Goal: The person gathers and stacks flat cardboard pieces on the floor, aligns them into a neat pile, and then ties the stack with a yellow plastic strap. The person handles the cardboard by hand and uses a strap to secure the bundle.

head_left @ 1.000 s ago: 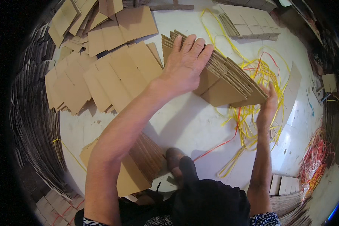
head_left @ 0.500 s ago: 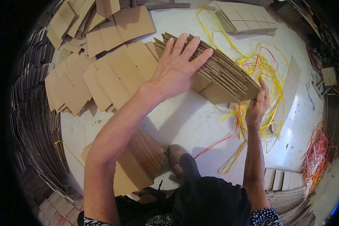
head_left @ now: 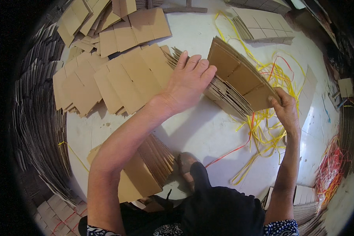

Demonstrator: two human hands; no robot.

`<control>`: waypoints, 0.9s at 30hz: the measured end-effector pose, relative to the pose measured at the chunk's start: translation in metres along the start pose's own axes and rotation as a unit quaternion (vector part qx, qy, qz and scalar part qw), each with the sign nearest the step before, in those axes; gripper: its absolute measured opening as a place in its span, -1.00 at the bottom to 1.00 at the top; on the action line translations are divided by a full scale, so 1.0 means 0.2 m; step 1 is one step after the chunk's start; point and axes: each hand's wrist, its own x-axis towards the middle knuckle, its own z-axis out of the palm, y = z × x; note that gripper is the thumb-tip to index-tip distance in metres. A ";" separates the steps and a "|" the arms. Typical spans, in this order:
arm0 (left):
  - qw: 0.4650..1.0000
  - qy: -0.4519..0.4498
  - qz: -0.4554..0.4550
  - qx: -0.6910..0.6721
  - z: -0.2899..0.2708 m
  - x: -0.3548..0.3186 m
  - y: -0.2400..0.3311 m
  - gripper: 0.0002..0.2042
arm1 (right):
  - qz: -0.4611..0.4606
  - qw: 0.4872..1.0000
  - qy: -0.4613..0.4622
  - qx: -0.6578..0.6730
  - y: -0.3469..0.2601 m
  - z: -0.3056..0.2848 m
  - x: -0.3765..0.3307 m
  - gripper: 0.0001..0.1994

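Note:
A bundle of brown cardboard sheets is held up before me, split into two parts. My left hand point(head_left: 190, 80) is closed over the upper left end of the nearer part, a tight stack of cardboard sheets point(head_left: 229, 93) seen on its edges. My right hand point(head_left: 286, 110) grips the lower right corner of the other part, a thinner stack of scored cardboard sheets point(head_left: 242, 69), thumb on its face. The two parts lean apart at the top like a V. How far the left fingers reach behind the stack is hidden.
Loose cardboard piles point(head_left: 129, 72) spread at the left, with a fanned stack point(head_left: 141, 173) near my shoe point(head_left: 188, 165). Tangled yellow straps point(head_left: 263, 129) lie beyond my right hand. Another flat stack point(head_left: 263, 23) sits at the far right; a red-white strap heap point(head_left: 330, 169) is at right.
The single bundle has parted into two. My right hand has moved right and slightly down, swinging its sheets away from those under my left hand.

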 end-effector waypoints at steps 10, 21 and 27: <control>0.999 0.021 0.000 -0.026 0.02 0.03 -0.01 -0.59 | -0.094 0.985 0.142 0.034 -0.18 0.02 0.04 -0.87; 0.997 0.061 0.009 -0.047 0.04 0.13 -0.04 -0.49 | -0.099 0.989 -0.057 0.091 -0.10 0.24 0.16 -0.55; 0.998 0.030 -0.020 -0.049 0.07 0.24 -0.05 -0.55 | -0.117 0.954 0.162 0.223 0.07 0.50 -0.01 0.01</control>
